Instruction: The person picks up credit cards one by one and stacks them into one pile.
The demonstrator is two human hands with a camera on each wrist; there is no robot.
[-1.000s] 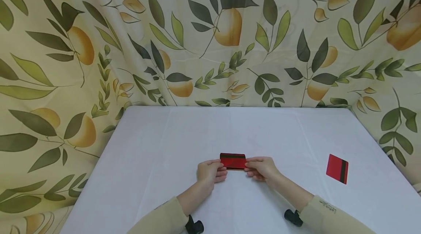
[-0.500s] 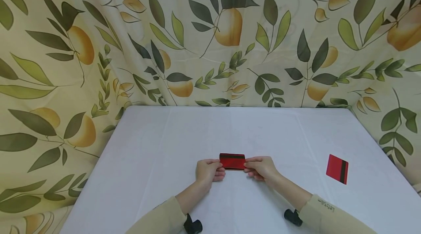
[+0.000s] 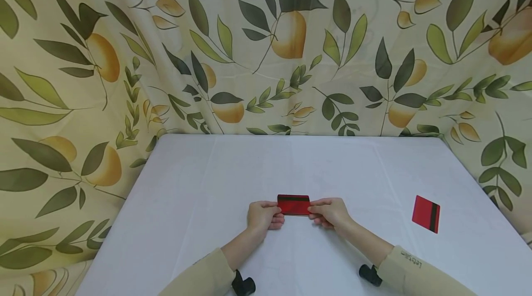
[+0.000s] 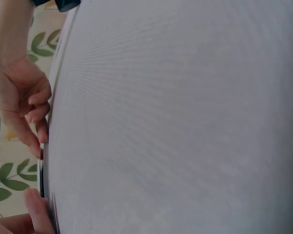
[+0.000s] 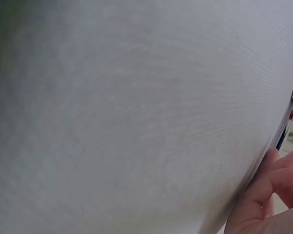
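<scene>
Near the middle of the table in the head view is a red card [image 3: 293, 205] with a black stripe along its far edge. Thumb and fingers of my left hand [image 3: 262, 216] pinch its left end. At the right end, my right hand [image 3: 331, 212] pinches it the same way. A thin pale line shows under its near edge; whether other cards lie beneath, I cannot tell. Both wrist views catch the card only edge-on, between the left hand [image 4: 35, 214] and right hand [image 4: 22, 92], low over the tabletop.
A second red card [image 3: 426, 214] with a black stripe lies at an angle on the right side of the white-covered table [image 3: 199, 171]. A curtain [image 3: 266, 83] printed with leaves and fruit hangs behind the table. Black wrist cameras [image 3: 370, 275] sit below the sleeves.
The pinched card and my left hand have shifted very slightly left over the last second. The right hand keeps nearly the same place, and the second card lies unmoved.
</scene>
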